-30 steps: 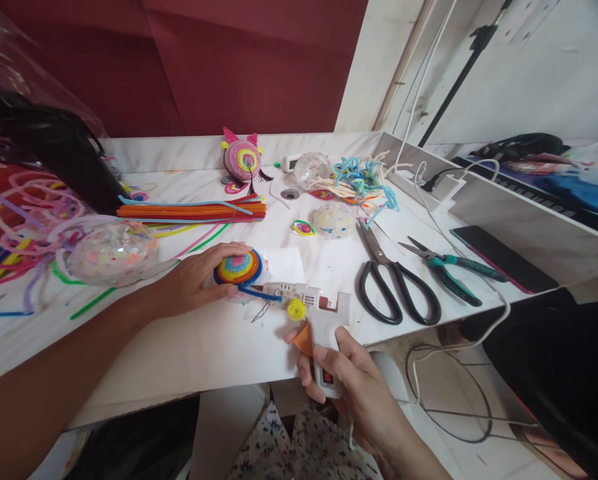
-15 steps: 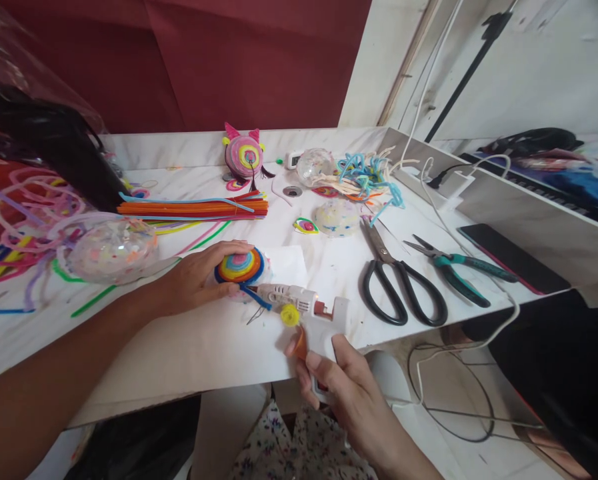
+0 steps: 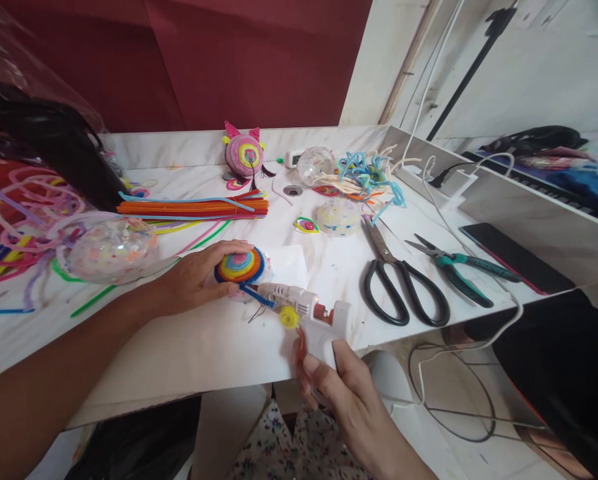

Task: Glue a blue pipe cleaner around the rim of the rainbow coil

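Note:
My left hand is closed round the side of a ball whose top is covered in rings of coloured pipe cleaner. A blue pipe cleaner end sticks out from its lower edge. My right hand grips a white hot glue gun with its fingers at the orange trigger. The gun's nozzle points left and meets the ball's lower right edge, close to the blue end. A yellow coil shows against the gun's side. Under the ball lies a white sheet.
Black-handled scissors, pliers and a phone lie to the right. Pipe cleaners, a pink decorated ball and clear confetti balls sit behind and left. The gun's cable hangs past the table edge.
The orange trigger sits further back under my right fingers, and the glue gun's rear has shifted very slightly. My left hand and the ball stay in place.

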{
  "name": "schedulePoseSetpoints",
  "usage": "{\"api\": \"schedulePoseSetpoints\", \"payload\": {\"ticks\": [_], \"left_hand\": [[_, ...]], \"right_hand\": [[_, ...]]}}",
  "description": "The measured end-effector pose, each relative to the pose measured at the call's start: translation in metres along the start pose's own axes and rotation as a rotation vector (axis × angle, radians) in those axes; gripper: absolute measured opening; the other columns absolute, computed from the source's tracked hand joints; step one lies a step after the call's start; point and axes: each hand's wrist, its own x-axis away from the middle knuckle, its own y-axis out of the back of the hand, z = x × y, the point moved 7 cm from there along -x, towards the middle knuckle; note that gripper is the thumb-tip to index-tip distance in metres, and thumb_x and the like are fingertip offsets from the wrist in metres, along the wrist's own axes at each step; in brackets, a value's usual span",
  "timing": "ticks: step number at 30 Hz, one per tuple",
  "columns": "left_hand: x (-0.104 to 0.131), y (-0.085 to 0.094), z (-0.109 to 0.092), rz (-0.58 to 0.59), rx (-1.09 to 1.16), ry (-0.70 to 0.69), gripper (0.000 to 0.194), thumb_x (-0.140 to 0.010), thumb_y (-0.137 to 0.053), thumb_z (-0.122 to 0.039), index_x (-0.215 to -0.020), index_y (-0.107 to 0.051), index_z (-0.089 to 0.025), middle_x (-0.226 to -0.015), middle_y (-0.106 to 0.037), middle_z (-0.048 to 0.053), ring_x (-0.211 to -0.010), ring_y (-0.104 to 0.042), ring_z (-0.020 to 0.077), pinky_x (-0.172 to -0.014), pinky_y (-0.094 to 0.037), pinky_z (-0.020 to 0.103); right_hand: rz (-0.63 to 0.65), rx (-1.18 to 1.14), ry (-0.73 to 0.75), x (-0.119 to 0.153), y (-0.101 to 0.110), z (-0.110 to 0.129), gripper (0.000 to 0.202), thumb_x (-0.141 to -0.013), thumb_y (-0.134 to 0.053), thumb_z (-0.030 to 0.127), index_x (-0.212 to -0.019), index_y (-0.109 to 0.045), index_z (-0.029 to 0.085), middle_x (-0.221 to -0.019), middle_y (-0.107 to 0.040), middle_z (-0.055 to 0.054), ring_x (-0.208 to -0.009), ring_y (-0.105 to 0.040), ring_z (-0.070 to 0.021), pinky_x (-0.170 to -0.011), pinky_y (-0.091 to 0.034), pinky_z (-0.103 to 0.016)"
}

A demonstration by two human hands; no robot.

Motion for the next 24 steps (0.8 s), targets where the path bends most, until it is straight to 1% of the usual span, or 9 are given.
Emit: {"api": "schedulePoseSetpoints", "payload": {"ticks": [2, 6, 9, 13, 16, 19, 21, 24], "left_hand": [[0.0, 0.0, -0.001, -0.005, -0.015, -0.031, 0.068, -0.109, -0.063, -0.069, -0.163, -0.053, -0.029, -0.168, -0.065, 0.012, -0.153, -0.064, 0.038, -0.13, -0.053, 0.053], [0.001, 0.0, -0.001, -0.008, -0.036, -0.055, 0.065, -0.11, -0.062, -0.064, -0.165, -0.052, -0.03, -0.169, -0.064, 0.012, -0.153, -0.064, 0.0378, -0.13, -0.053, 0.052], [0.001, 0.0, 0.001, -0.008, -0.008, -0.045, 0.066, -0.108, -0.065, -0.066, -0.164, -0.052, -0.032, -0.169, -0.065, 0.01, -0.153, -0.064, 0.039, -0.13, -0.053, 0.054], [0.001, 0.0, 0.003, -0.017, 0.016, -0.051, 0.068, -0.105, -0.07, -0.068, -0.164, -0.052, -0.037, -0.169, -0.064, 0.006, -0.153, -0.064, 0.0399, -0.131, -0.053, 0.055], [0.001, 0.0, 0.003, -0.015, 0.012, -0.054, 0.069, -0.104, -0.07, -0.069, -0.164, -0.052, -0.039, -0.169, -0.065, 0.005, -0.152, -0.065, 0.0405, -0.13, -0.054, 0.055], [0.0, 0.001, 0.001, -0.012, -0.005, -0.058, 0.067, -0.106, -0.069, -0.067, -0.164, -0.051, -0.038, -0.169, -0.065, 0.006, -0.153, -0.065, 0.0389, -0.13, -0.055, 0.053], [0.0, 0.001, -0.002, -0.011, -0.017, -0.062, 0.064, -0.109, -0.066, -0.065, -0.164, -0.051, -0.034, -0.169, -0.064, 0.008, -0.153, -0.065, 0.0376, -0.129, -0.055, 0.052], [0.0, 0.003, -0.008, -0.02, -0.019, -0.066, 0.064, -0.11, -0.064, -0.066, -0.162, -0.053, -0.031, -0.168, -0.065, 0.011, -0.152, -0.066, 0.0368, -0.127, -0.056, 0.051]], "right_hand": [[-0.007, 0.018, 0.013, 0.0, 0.002, 0.001, 0.056, -0.093, -0.085, 0.075, -0.086, -0.064, 0.023, -0.078, -0.055, 0.001, -0.075, -0.047, -0.017, -0.069, -0.044, -0.029], [-0.029, 0.1, 0.055, 0.002, 0.008, 0.001, 0.051, -0.098, -0.079, 0.074, -0.098, -0.071, 0.024, -0.08, -0.057, 0.0, -0.076, -0.049, -0.0196, -0.069, -0.045, -0.032], [-0.032, 0.208, 0.092, 0.002, 0.012, 0.0, 0.049, -0.102, -0.075, 0.074, -0.103, -0.075, 0.024, -0.082, -0.06, -0.002, -0.079, -0.053, -0.0219, -0.073, -0.049, -0.033], [-0.011, 0.31, 0.116, 0.001, 0.016, -0.003, 0.054, -0.103, -0.07, 0.076, -0.113, -0.078, 0.024, -0.081, -0.064, -0.003, -0.084, -0.061, -0.0253, -0.08, -0.055, -0.036], [0.007, 0.359, 0.122, -0.001, 0.016, -0.004, 0.055, -0.103, -0.069, 0.077, -0.113, -0.079, 0.024, -0.083, -0.066, -0.004, -0.086, -0.063, -0.0269, -0.082, -0.058, -0.038], [-0.022, 0.367, 0.125, 0.0, 0.018, -0.003, 0.055, -0.103, -0.067, 0.077, -0.114, -0.079, 0.025, -0.084, -0.066, -0.005, -0.087, -0.063, -0.0275, -0.083, -0.058, -0.039], [-0.037, 0.36, 0.126, 0.0, 0.018, -0.001, 0.055, -0.104, -0.067, 0.077, -0.116, -0.078, 0.025, -0.085, -0.066, -0.005, -0.089, -0.064, -0.0279, -0.083, -0.057, -0.039], [-0.042, 0.356, 0.119, 0.001, 0.019, 0.001, 0.054, -0.104, -0.067, 0.077, -0.116, -0.077, 0.026, -0.085, -0.065, -0.004, -0.088, -0.064, -0.0277, -0.081, -0.057, -0.038]]}}
